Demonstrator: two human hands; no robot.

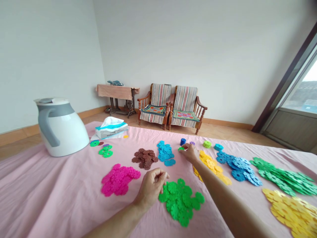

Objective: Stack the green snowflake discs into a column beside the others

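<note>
My left hand (152,185) rests curled at the left edge of a heap of bright green snowflake discs (182,201), its fingertips pinched together by the nearest disc. What it holds, if anything, is hidden. My right hand (189,152) reaches farther out, fingers closed on a small green disc (181,149), between the light blue pile (165,153) and the yellow pile (211,166). A dark blue stack (183,141) stands just beyond it.
On the pink tablecloth (61,195) lie magenta (119,180), brown (145,158), blue (239,167), dark green (284,178) and yellow (294,211) disc piles. A white kettle (60,125) and a tissue pack (111,128) stand at the left. Two armchairs (172,107) stand by the far wall.
</note>
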